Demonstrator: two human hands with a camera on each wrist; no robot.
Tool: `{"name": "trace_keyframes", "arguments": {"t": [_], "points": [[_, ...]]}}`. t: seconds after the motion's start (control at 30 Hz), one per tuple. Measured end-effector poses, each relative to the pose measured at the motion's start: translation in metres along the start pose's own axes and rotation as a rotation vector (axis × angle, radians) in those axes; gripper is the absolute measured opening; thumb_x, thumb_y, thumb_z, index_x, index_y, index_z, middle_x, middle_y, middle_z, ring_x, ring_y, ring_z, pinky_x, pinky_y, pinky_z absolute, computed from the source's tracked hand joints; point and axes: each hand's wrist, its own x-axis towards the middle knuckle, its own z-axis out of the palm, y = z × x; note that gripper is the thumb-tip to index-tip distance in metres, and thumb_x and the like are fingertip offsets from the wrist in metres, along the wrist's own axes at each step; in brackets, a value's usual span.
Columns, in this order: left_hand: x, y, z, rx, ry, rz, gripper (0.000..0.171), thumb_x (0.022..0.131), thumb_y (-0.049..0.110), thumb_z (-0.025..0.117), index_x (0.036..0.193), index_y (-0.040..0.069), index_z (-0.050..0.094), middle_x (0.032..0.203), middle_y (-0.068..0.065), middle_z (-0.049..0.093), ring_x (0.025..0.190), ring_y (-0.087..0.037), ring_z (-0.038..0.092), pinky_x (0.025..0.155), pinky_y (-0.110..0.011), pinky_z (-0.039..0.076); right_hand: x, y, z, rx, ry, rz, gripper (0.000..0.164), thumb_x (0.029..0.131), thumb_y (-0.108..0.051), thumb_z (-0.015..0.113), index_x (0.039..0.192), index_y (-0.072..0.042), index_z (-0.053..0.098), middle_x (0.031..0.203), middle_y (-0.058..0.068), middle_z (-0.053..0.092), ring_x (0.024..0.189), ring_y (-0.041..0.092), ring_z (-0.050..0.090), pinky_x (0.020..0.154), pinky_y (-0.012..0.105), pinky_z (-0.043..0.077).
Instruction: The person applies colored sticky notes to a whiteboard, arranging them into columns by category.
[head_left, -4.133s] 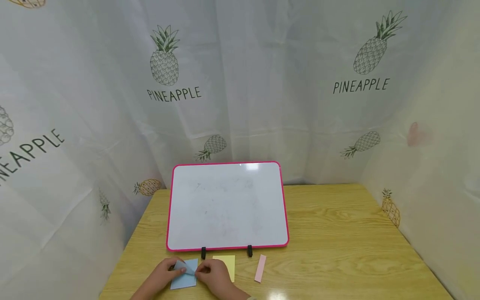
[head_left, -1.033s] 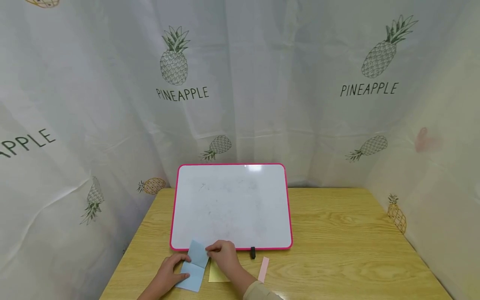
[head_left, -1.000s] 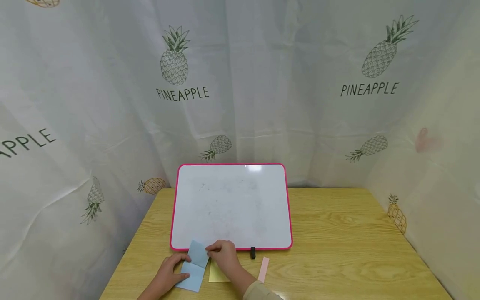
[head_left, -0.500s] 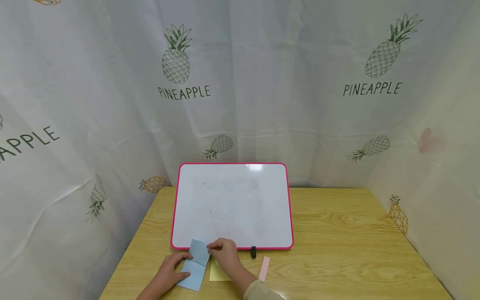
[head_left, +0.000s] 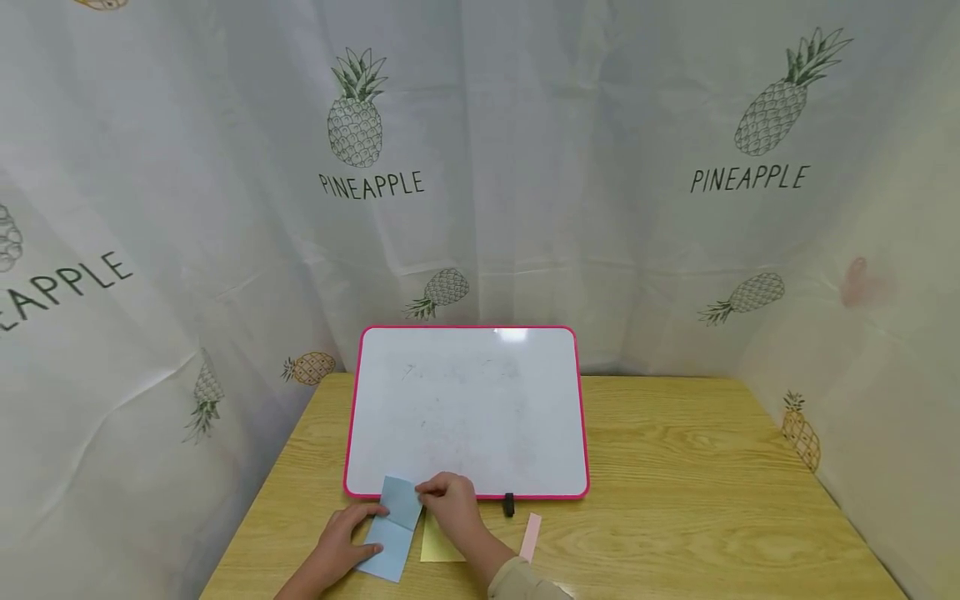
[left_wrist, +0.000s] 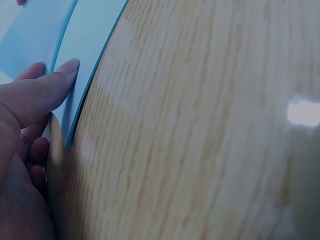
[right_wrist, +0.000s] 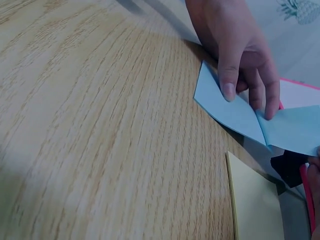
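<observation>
A pad of blue sticky notes [head_left: 386,548] lies on the table's near side, its top sheet [head_left: 401,502] turned up from a crease and overlapping the whiteboard's lower edge. My left hand [head_left: 341,540] holds the pad at its left side; in the left wrist view the thumb lies on the pad [left_wrist: 97,30]. In the right wrist view, fingers of that hand touch near the crease between pad [right_wrist: 225,112] and raised sheet [right_wrist: 295,131]. My right hand [head_left: 456,508] pinches the sheet's upper right edge between thumb and finger. Beneath the right forearm sits a yellow sticky note pad [head_left: 438,546], partly covered.
A pink-framed whiteboard [head_left: 468,408] stands behind the hands, with a black foot [head_left: 509,505] at its lower edge. Right of the right forearm lies a narrow pink paper strip [head_left: 530,536]. Wooden table [head_left: 675,483] extends to the right; a pineapple-print curtain [head_left: 540,167] hangs behind.
Over about four seconds, the right hand has moved up and away, turning the blue top sheet from folded over the pad to raised. In the last second, both hands have barely moved.
</observation>
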Motion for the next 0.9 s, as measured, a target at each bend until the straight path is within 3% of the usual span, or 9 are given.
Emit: {"name": "trace_keyframes", "arguments": {"t": [0.43, 0.73, 0.9], "points": [[-0.002, 0.003, 0.001, 0.06, 0.051, 0.063, 0.049, 0.069, 0.016, 0.086, 0.113, 0.021, 0.066, 0.12, -0.001, 0.062, 0.112, -0.026, 0.054, 0.092, -0.043, 0.037, 0.004, 0.0, -0.004, 0.03, -0.009, -0.004, 0.013, 0.081, 0.006, 0.074, 0.084, -0.006, 0.077, 0.082, 0.003, 0.07, 0.073, 0.005, 0.062, 0.063, 0.02, 0.053], [-0.001, 0.005, -0.001, 0.057, 0.039, 0.03, 0.049, 0.069, 0.016, 0.087, 0.114, 0.02, 0.067, 0.114, 0.005, 0.062, 0.109, -0.024, 0.054, 0.093, -0.044, 0.037, 0.009, -0.009, -0.013, 0.104, -0.021, 0.002, 0.01, 0.084, 0.006, 0.071, 0.09, 0.0, 0.076, 0.085, 0.003, 0.069, 0.073, 0.009, 0.065, 0.064, 0.023, 0.054], [0.001, 0.009, -0.004, -0.006, 0.014, -0.043, 0.048, 0.068, 0.013, 0.087, 0.111, 0.02, 0.068, 0.113, 0.006, 0.063, 0.11, -0.025, 0.053, 0.096, -0.047, 0.037, 0.016, -0.015, -0.019, 0.131, -0.018, 0.006, 0.01, 0.086, 0.001, 0.071, 0.095, -0.001, 0.075, 0.089, 0.006, 0.069, 0.077, 0.011, 0.064, 0.066, 0.022, 0.054]]}}
